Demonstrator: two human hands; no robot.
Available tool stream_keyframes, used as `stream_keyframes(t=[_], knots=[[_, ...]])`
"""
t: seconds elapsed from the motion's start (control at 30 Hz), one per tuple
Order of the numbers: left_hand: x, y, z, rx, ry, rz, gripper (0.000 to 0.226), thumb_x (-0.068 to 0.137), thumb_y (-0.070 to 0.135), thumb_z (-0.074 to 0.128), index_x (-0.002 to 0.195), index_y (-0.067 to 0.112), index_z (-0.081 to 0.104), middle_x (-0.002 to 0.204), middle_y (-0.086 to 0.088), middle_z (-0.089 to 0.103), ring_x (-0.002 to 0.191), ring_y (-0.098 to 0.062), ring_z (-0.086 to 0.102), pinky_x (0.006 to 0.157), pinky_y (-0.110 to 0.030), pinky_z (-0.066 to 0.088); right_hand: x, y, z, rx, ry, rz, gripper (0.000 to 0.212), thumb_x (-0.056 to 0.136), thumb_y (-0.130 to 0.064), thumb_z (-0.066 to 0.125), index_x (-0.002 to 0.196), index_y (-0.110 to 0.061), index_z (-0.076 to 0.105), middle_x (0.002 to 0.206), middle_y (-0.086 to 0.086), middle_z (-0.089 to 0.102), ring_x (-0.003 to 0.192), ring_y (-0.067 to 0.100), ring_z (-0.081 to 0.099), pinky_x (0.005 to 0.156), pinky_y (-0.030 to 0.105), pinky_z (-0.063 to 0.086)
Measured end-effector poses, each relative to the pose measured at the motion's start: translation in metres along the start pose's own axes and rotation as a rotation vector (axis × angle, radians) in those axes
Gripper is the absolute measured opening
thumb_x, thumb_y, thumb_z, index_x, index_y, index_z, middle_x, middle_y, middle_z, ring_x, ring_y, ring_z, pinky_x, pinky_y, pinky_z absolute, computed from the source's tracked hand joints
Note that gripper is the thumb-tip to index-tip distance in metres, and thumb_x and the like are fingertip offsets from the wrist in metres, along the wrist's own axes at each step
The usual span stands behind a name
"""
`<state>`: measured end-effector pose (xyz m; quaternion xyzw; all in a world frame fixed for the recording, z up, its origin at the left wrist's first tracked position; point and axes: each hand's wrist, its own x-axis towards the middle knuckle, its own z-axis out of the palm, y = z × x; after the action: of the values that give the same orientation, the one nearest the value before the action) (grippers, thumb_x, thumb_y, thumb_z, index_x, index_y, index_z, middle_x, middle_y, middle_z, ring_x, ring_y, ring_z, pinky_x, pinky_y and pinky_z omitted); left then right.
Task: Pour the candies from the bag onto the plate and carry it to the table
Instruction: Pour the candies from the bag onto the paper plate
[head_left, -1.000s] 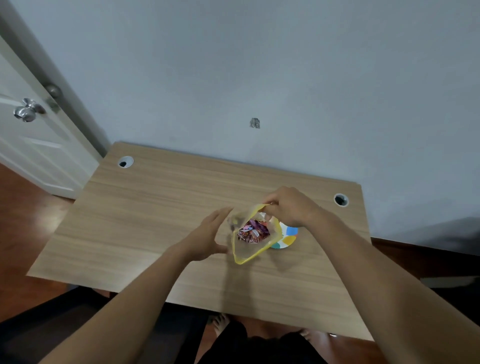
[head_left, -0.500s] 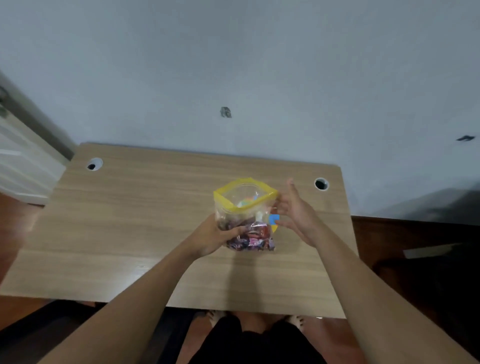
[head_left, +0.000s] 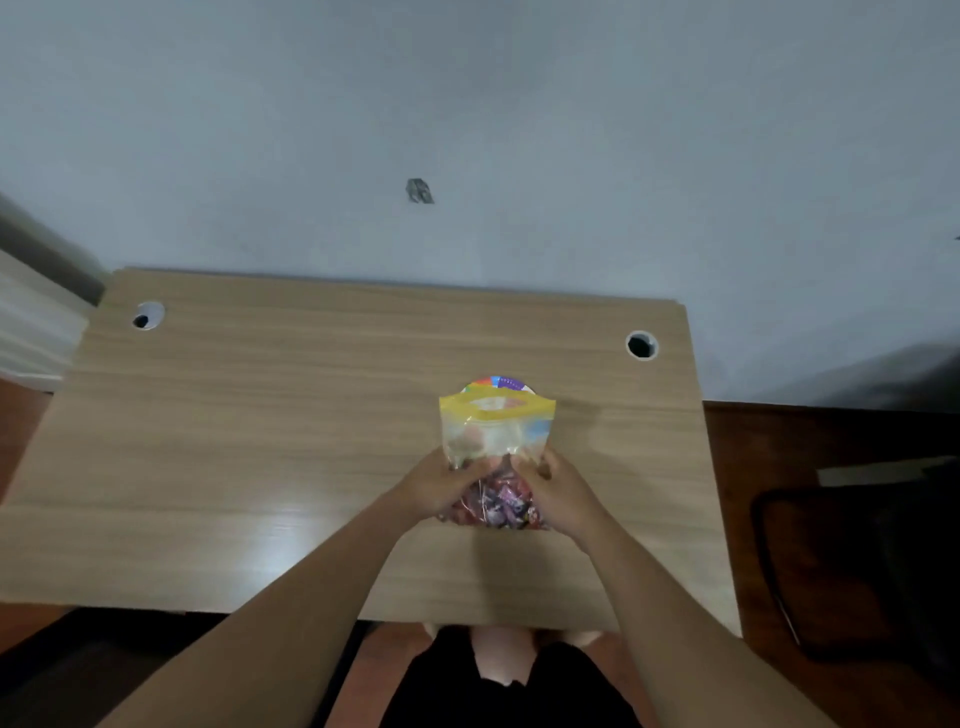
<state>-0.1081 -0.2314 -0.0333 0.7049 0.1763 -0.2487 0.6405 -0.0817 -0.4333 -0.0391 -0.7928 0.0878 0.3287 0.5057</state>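
While both hands grip its lower half, the bag (head_left: 496, 441) stands upright above the desk (head_left: 260, 441), its long axis running from the candy-filled bottom nearest the person up to the yellow-banded mouth on the far side. That mouth points up and slightly away, toward the wall (head_left: 467, 104), and it gapes open in a narrow oval between the two yellow zip strips. The bag is clear plastic; its upper part is nearly empty and see-through, showing blurred pastel patches behind it, while the lower part bulges with candies (head_left: 501, 506) in pink, purple and red wrappers (single pieces are too blurred to tell apart).

The left hand (head_left: 441, 486) is wrapped around the bag's left side, fingers curled onto the front of the plastic. The right hand (head_left: 558, 493) clasps the right side in the same way, and the two sets of fingertips nearly meet at the middle of the bag, just above the candies.

Just beyond the bag's mouth, the plate (head_left: 497, 384) lies on the desk, and only its far rim shows, banded in red, blue and purple. Whether the bag's bottom touches the desk cannot be told. Two round cable holes sit near the desk's far corners, well apart from the bag.
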Motion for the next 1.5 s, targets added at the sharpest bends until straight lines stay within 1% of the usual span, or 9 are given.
stream_keyframes(t=[0.13,0.2,0.4,0.6,0.9,1.17,1.23,1.4,1.5], knots=[[0.011,-0.016,0.011,0.056,-0.016,-0.088,0.033,0.102,0.039,0.072,0.131,0.024,0.075,0.101,0.018,0.082,0.085,0.012,0.075,0.069,-0.005,0.055,0.011,0.013,0.003,-0.056,-0.012,0.063,0.035,0.107,-0.037,0.061,0.136,-0.018,0.069,0.12,-0.002,0.08,0.113,0.016,0.076,0.1,0.033,0.057],[0.016,-0.02,0.013,0.057,-0.013,-0.135,0.037,0.099,0.045,0.074,0.132,0.028,0.076,0.103,0.022,0.081,0.093,0.008,0.074,0.072,-0.004,0.055,0.017,0.017,0.004,-0.113,0.0,0.091,0.037,0.107,-0.039,0.059,0.135,-0.016,0.069,0.123,0.004,0.08,0.116,0.023,0.075,0.104,0.039,0.057],[0.031,-0.03,0.016,0.075,0.025,-0.28,0.052,0.09,0.059,0.078,0.131,0.027,0.076,0.124,-0.002,0.081,0.116,-0.022,0.076,0.108,-0.039,0.058,0.029,0.02,0.005,-0.164,0.018,0.141,0.042,0.107,-0.043,0.057,0.134,-0.014,0.07,0.125,0.011,0.078,0.118,0.033,0.073,0.105,0.044,0.057],[0.038,-0.036,0.016,0.056,0.005,-0.359,0.061,0.087,0.061,0.08,0.13,0.019,0.076,0.119,-0.007,0.083,0.112,-0.025,0.079,0.107,-0.046,0.06,0.032,0.025,0.006,-0.198,0.017,0.151,0.042,0.108,-0.044,0.055,0.133,-0.014,0.071,0.126,0.009,0.078,0.114,0.029,0.073,0.085,0.03,0.047],[0.038,-0.04,0.015,0.043,0.002,-0.416,0.068,0.079,0.068,0.082,0.129,0.021,0.075,0.121,-0.006,0.082,0.111,-0.025,0.079,0.107,-0.046,0.06,0.033,0.026,0.006,-0.228,-0.004,0.158,0.043,0.107,-0.041,0.057,0.136,-0.013,0.069,0.127,0.011,0.076,0.119,0.032,0.07,0.088,0.031,0.046],[0.036,-0.042,0.017,0.1,0.005,-0.392,0.07,0.082,0.071,0.077,0.131,0.022,0.074,0.127,-0.005,0.08,0.116,-0.025,0.075,0.111,-0.044,0.057,0.033,0.03,0.009,-0.252,0.017,0.165,0.039,0.106,-0.044,0.057,0.119,-0.012,0.073,0.093,-0.001,0.071,0.091,0.024,0.066,0.074,0.031,0.045],[0.035,-0.041,0.017,0.092,0.001,-0.38,0.068,0.085,0.071,0.075,0.132,0.022,0.074,0.127,-0.005,0.079,0.117,-0.024,0.075,0.108,-0.04,0.057,0.032,0.031,0.009,-0.25,0.009,0.165,0.037,0.106,-0.044,0.057,0.12,-0.013,0.073,0.099,0.001,0.072,0.097,0.026,0.068,0.079,0.03,0.044],[0.032,-0.042,0.018,0.081,0.001,-0.355,0.036,0.094,0.062,0.072,0.109,0.029,0.076,0.118,-0.003,0.083,0.091,-0.008,0.076,0.068,-0.022,0.056,0.03,0.032,0.01,-0.227,0.0,0.168,0.036,0.105,-0.04,0.059,0.118,-0.01,0.074,0.105,0.009,0.075,0.101,0.03,0.071,0.081,0.032,0.047],[0.03,-0.042,0.02,0.058,0.018,-0.338,0.03,0.098,0.048,0.073,0.12,0.027,0.077,0.1,0.01,0.082,0.077,0.003,0.075,0.056,-0.011,0.055,0.028,0.034,0.011,-0.206,0.008,0.169,0.039,0.106,-0.041,0.059,0.115,-0.006,0.073,0.107,0.012,0.077,0.102,0.032,0.073,0.084,0.036,0.052]])
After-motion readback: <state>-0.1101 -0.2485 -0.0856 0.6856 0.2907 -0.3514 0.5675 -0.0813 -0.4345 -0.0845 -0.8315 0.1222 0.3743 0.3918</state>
